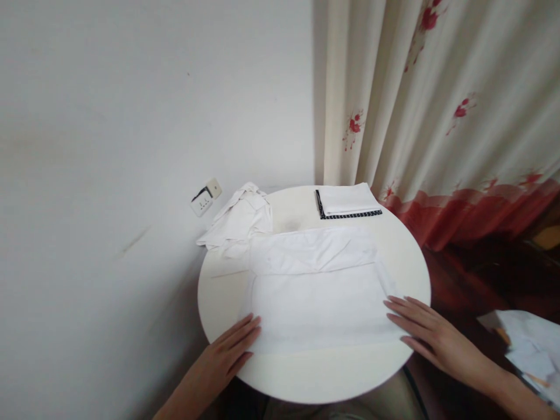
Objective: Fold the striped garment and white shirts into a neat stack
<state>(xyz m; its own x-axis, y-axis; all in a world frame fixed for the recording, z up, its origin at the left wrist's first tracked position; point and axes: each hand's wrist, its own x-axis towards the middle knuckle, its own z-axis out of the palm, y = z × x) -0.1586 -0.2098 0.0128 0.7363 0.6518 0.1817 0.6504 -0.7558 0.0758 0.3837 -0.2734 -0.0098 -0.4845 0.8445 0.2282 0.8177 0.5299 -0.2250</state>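
Note:
A white cloth [319, 309] lies spread on the round white table [324, 376], its far part doubled over in a wrinkled band. My left hand [230, 350] rests at its near left edge, fingers stretched out and fingertips on the fabric. Over at the near right corner, my right hand [422, 332] lies with its fingers spread, the tips at the cloth's edge. Neither hand grips anything. Whether the cloth is a garment or a plain sheet, I cannot tell.
A crumpled white cloth [240, 216] sits at the table's back left, against the wall with a socket [202, 203]. At the back right is a folded white cloth [347, 199] with dark patterned trim. A flowered curtain [394, 116] hangs behind; white items [531, 344] lie at lower right.

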